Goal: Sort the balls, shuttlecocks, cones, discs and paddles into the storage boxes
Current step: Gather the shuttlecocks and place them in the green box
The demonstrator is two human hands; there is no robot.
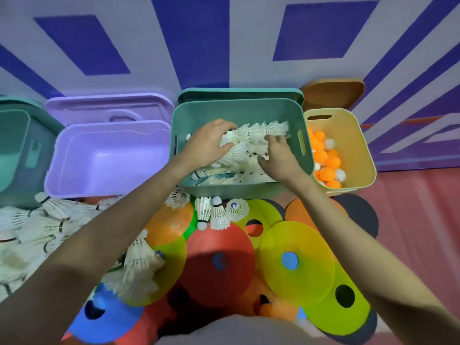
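Note:
Both my hands reach into the green box (239, 108), which holds several white shuttlecocks. My left hand (206, 143) curls over a nested row of shuttlecocks (258, 130) near the box's far side. My right hand (278, 158) rests with spread fingers on the shuttlecock pile to the right. Loose shuttlecocks (214, 212) lie on the floor just in front of the box, and a large heap (37, 227) lies at the left. Flat discs (296, 260) in yellow, red, orange and blue cover the floor near me. The yellow box (348, 135) at the right holds orange and white balls (326, 158).
A purple box (109, 155) stands left of the green one with its lid (109, 110) leaning behind it. Another green box (17, 145) is at the far left. Lids lean against the blue-striped wall behind the boxes. Dark paddles (358, 212) lie under the discs at the right.

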